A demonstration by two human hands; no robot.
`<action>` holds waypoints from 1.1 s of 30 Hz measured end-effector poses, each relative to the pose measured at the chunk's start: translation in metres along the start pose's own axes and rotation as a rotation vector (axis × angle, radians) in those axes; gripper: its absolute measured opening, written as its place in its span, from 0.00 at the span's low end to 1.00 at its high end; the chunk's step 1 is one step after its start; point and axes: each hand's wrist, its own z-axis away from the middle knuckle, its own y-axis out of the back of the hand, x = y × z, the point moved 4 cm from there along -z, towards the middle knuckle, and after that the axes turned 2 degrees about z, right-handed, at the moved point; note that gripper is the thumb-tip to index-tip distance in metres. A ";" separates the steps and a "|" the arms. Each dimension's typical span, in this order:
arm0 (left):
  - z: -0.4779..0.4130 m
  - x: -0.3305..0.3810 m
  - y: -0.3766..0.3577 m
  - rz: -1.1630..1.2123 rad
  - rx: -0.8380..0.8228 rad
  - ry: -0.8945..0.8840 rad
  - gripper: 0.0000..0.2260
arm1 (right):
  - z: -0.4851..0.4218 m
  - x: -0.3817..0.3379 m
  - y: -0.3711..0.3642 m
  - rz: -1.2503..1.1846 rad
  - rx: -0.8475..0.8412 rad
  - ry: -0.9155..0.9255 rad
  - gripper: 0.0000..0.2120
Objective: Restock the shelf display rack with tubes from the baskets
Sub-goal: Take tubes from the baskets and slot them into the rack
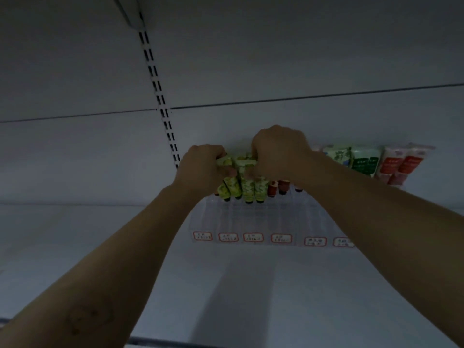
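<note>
A clear display rack with red-edged price labels stands at the back of a white shelf. Several green patterned tubes stand in its left slots, caps down. A few red tubes stand to their right. My left hand curls its fingers round the tops of the leftmost green tubes. My right hand grips the tops of green tubes beside it, thumb pressed on one. The baskets are out of view.
Green-white packs and red-white packs lean on the back wall right of the rack. A slotted upright runs up the back panel. The shelf's front edge lies near me.
</note>
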 end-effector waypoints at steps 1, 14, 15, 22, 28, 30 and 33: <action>0.000 -0.001 -0.002 0.007 0.021 -0.021 0.13 | -0.002 -0.004 0.005 0.021 0.078 0.033 0.18; -0.005 0.008 -0.008 -0.033 0.096 -0.239 0.17 | -0.012 -0.016 -0.016 -0.166 0.161 0.106 0.09; -0.003 0.009 -0.008 -0.034 0.099 -0.247 0.17 | -0.010 -0.015 -0.017 -0.204 0.160 0.084 0.09; -0.003 0.016 -0.009 -0.081 0.102 -0.194 0.13 | -0.016 -0.013 -0.016 -0.284 0.087 0.004 0.07; 0.003 0.023 -0.007 -0.184 0.031 -0.092 0.07 | 0.018 -0.016 -0.001 -0.185 0.099 0.005 0.06; 0.004 0.021 -0.003 -0.174 -0.007 -0.057 0.07 | 0.043 -0.011 0.016 -0.204 0.135 -0.023 0.10; 0.003 0.022 0.000 -0.169 -0.083 -0.034 0.12 | 0.075 -0.002 0.030 -0.178 0.128 -0.040 0.12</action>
